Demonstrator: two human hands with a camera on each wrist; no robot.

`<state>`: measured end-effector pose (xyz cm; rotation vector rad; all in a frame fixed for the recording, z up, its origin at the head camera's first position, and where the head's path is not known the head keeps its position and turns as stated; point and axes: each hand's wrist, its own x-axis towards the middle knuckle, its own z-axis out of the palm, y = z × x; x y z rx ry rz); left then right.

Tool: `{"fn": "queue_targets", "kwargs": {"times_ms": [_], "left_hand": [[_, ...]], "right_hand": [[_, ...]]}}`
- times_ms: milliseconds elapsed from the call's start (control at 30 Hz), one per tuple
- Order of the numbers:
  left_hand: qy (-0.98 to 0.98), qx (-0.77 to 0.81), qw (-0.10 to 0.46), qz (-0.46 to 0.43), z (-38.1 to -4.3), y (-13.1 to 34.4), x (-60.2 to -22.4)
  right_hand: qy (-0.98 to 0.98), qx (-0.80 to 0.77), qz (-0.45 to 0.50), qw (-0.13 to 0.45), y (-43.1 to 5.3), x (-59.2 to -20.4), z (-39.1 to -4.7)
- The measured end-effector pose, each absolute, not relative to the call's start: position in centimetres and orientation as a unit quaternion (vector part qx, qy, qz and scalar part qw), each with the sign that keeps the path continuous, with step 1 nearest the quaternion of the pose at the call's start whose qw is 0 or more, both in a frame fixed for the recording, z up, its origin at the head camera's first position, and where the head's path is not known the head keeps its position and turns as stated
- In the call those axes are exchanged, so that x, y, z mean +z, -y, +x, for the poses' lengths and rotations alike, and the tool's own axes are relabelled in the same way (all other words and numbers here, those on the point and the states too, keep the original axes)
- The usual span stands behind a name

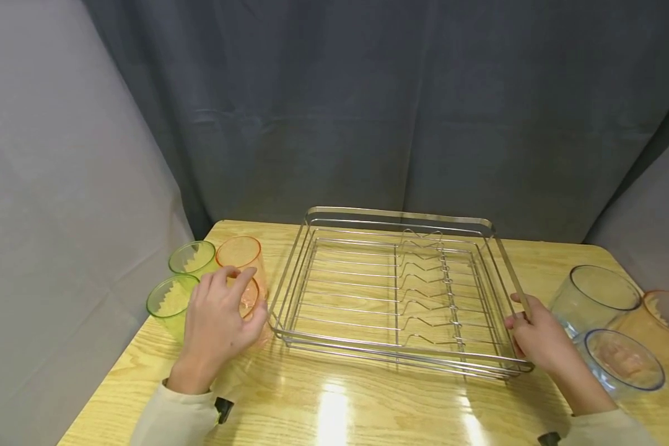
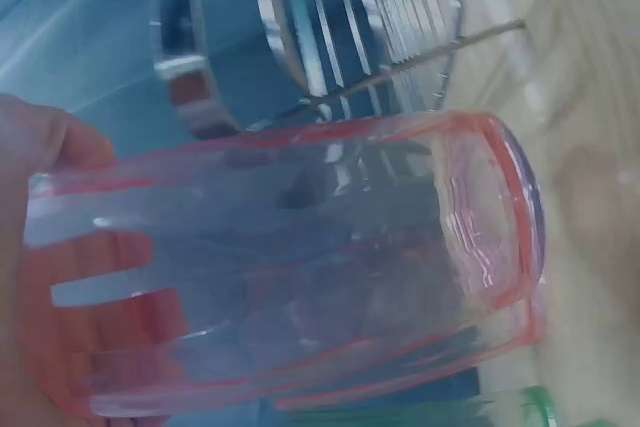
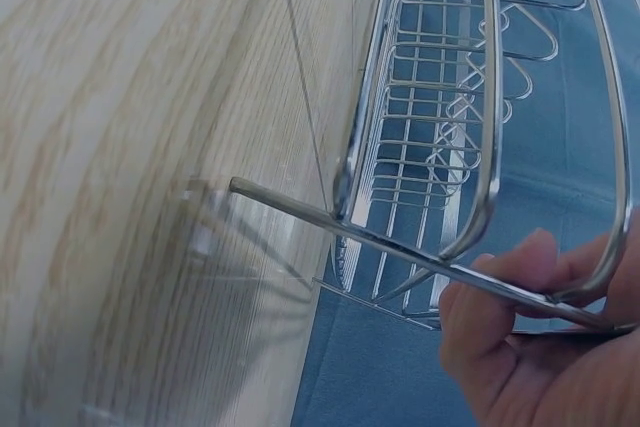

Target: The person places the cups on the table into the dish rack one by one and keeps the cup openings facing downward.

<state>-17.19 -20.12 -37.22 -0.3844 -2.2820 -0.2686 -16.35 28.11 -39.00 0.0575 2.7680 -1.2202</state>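
With its thumb and fingers around the rim end, my left hand (image 1: 217, 319) grips a clear orange-tinted cup (image 2: 300, 257). The cup stands beside the left front corner of a silver wire dish rack (image 1: 401, 215). In the head view the hand covers much of this cup. A second orange cup (image 1: 240, 249) stands just behind it. My right hand (image 1: 543, 337) holds the right side of the rack, its fingers curled round the metal rail (image 3: 400, 252). In the right wrist view the rack's wire dividers (image 3: 480, 97) show above that hand.
Two green cups, a rear one (image 1: 192, 257) and a front one (image 1: 170, 303), stand left of my left hand. Right of the rack are a greyish cup (image 1: 596, 297), a blue-rimmed cup (image 1: 624, 365) and another orange cup (image 1: 666, 328). A dark curtain (image 1: 368, 124) hangs behind the wooden table (image 1: 290, 402).
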Motion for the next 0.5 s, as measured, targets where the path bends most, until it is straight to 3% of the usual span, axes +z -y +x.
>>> {"fn": "queue_targets", "kwargs": {"times_ms": [500], "left_hand": [[0.878,-0.161,0.432,-0.126,-15.2,19.8,-34.3]], "right_hand": [[-0.910,-0.411,0.022,0.060,-28.1,-39.1,-16.3]]}}
